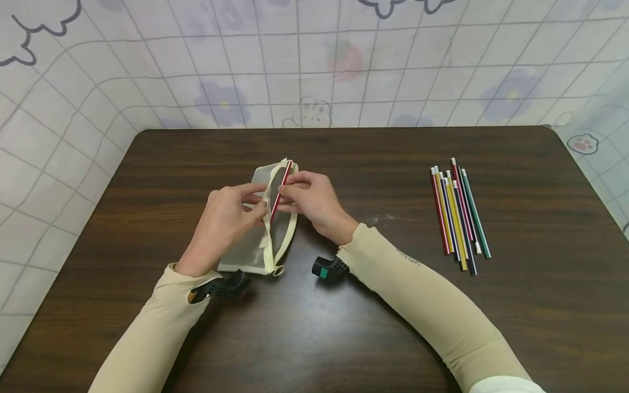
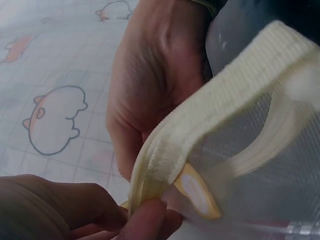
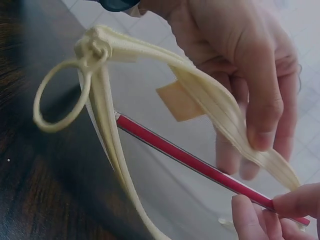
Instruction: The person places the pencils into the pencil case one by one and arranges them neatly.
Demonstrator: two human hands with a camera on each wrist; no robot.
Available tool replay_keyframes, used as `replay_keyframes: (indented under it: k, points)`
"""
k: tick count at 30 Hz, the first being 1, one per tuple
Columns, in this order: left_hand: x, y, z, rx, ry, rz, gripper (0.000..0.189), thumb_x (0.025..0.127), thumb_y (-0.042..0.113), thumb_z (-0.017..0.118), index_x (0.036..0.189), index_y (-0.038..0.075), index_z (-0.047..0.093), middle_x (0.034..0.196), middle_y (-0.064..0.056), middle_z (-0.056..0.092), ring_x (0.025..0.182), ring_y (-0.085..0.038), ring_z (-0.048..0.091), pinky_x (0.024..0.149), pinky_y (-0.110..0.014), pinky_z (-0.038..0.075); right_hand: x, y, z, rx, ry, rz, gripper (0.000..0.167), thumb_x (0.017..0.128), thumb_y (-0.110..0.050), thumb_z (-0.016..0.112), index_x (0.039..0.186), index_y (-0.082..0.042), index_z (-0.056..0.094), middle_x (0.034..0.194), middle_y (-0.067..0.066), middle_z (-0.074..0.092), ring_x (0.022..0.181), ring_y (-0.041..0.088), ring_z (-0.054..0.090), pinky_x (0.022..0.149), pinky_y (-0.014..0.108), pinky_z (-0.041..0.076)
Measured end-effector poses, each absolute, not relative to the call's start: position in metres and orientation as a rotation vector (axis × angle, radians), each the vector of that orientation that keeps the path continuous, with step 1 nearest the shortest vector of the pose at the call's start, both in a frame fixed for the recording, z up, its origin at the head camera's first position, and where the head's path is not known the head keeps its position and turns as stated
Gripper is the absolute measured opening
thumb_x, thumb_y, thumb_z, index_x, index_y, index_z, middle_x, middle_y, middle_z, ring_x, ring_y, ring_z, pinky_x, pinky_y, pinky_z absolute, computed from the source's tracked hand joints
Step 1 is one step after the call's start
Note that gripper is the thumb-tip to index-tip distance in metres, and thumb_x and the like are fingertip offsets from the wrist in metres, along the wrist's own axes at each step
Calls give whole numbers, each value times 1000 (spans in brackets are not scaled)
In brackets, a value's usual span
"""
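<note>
A pale, see-through mesh pouch (image 1: 245, 259) with a cream zipper lies at the centre-left of the table, its mouth spread apart. My left hand (image 1: 223, 215) pinches the near-left zipper edge between thumb and fingers; the left wrist view shows that zipper tape (image 2: 200, 117) close up. With thumb and fingertips my right hand (image 1: 321, 204) holds a red pencil (image 3: 180, 156) at one end. The pencil slants within the pouch opening, its other end near the zipper corner with a ring. A small tan tag (image 3: 181, 101) hangs inside the mouth.
Several pencils (image 1: 456, 218) in mixed colours lie in a loose bundle at the table's right. Dark wood tabletop (image 1: 368, 338) surrounds the pouch. A white cloth with a grid and cartoon prints (image 1: 314, 82) hangs behind the table.
</note>
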State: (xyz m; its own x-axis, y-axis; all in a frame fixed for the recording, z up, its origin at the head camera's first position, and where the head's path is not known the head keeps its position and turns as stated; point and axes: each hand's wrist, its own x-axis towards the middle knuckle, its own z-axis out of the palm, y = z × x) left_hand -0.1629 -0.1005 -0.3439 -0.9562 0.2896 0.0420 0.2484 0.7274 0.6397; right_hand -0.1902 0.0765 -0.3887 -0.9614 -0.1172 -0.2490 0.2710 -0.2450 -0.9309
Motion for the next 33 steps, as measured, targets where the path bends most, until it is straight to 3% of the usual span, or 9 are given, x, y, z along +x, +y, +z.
replay_keyframes:
  k: [5, 18, 24, 28, 33]
  points:
    - [-161, -98, -345, 472, 2891, 1051, 40, 94, 11, 59, 132, 7, 71, 103, -18, 81, 83, -24, 81, 57, -21, 52, -189, 75, -390, 174, 1761, -2253, 30, 97, 4, 63, 125, 13, 59, 96, 12, 68, 77, 13, 72, 80, 36, 65]
    - [-158, -97, -342, 539, 2885, 1048, 40, 94, 10, 59, 133, 8, 71, 101, -16, 81, 82, -23, 81, 56, -21, 50, -188, 75, -393, 171, 1815, -2170, 27, 98, -1, 65, 124, 8, 65, 110, 19, 73, 81, 13, 75, 83, 34, 64]
    - [-161, -100, -339, 529, 2893, 1047, 40, 94, 10, 59, 132, 7, 71, 101, -15, 81, 75, -22, 81, 50, -21, 43, -187, 78, -390, 144, 1823, -2169, 30, 99, 1, 61, 127, 9, 65, 123, 28, 70, 85, 15, 74, 86, 32, 64]
    - [-163, -104, -339, 499, 2887, 1051, 39, 95, 10, 59, 132, 8, 71, 102, -15, 82, 71, -20, 80, 52, -22, 46, -187, 82, -388, 113, 1837, -2185, 30, 98, 2, 61, 126, 11, 64, 115, 28, 71, 84, 16, 74, 85, 32, 64]
    - [-165, -108, -339, 461, 2863, 1080, 39, 95, 11, 59, 132, 8, 71, 103, -15, 81, 70, -20, 80, 58, -19, 53, -187, 87, -384, 82, 1870, -2206, 31, 96, 2, 62, 125, 13, 63, 92, 12, 73, 79, 14, 74, 81, 31, 65]
